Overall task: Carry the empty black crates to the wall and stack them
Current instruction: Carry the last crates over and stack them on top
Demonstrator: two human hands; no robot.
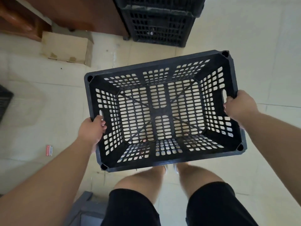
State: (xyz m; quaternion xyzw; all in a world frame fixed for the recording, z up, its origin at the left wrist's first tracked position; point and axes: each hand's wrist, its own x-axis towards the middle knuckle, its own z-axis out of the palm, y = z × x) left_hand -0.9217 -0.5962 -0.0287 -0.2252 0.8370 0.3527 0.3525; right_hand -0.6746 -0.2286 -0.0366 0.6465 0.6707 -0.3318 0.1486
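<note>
Your forearms and black shorts (211,206) fill the bottom of the view, with both knees bare below the hem.

Item 1: black crate (161,111), slotted plastic, empty.
- Position: held off the pale tiled floor (244,54), in front of your thighs; your shoes show just under its near rim.
- Orientation: upright, open top facing you, floor tiles visible through the base slots.
- Long axis: runs left to right across your body, skewed so that the right end sits farther from you than the left. The short walls, each with a handle slot, face your hands.

Item 2: left hand (91,129). It grips the left short wall at the handle slot, with the fingers curled over the rim and into the crate.

Item 3: right hand (239,106). It grips the right short wall at its handle slot, with the fingers wrapped round the rim and the knuckles towards you.

Item 4: stacked black crates (159,28). At least two, one on top of the other, stand on the floor ahead of you, well apart from the held crate and beside brown wooden furniture (21,18).

Item 5: cardboard box (65,48), on the floor to the left of the stack, against the furniture.

Item 6: small red-and-white packet (49,150), lying flat on the floor beside your left forearm.

Item 7: grey object (84,207), by your left thigh; you cannot tell what it is.
</note>
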